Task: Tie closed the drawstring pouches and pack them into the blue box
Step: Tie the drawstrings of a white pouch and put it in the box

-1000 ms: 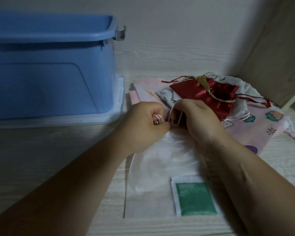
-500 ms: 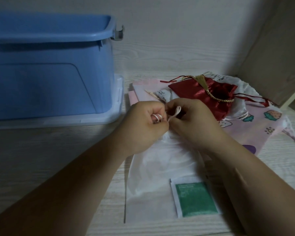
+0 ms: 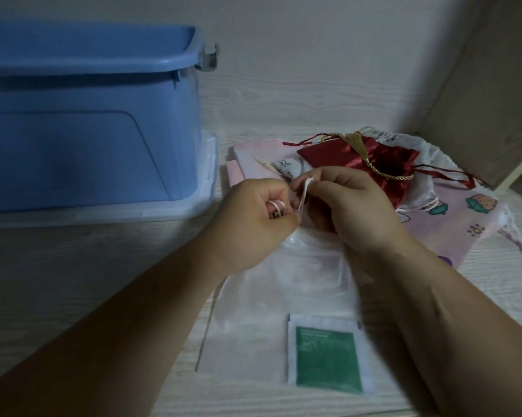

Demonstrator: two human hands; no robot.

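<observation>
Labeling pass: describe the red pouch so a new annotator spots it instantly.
Start at the blue box on the left, then look right to the pink printed pouch. The red pouch lies on top of it: shiny dark red with a gold cord, unlike its pale neighbours.

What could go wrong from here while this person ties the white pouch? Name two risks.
1. The white cord, looped round a finger of the left hand and pinched by the right hand, may slip loose or tighten on the finger.
2. The red satin pouch lies close behind; its loose strings might get caught.
</observation>
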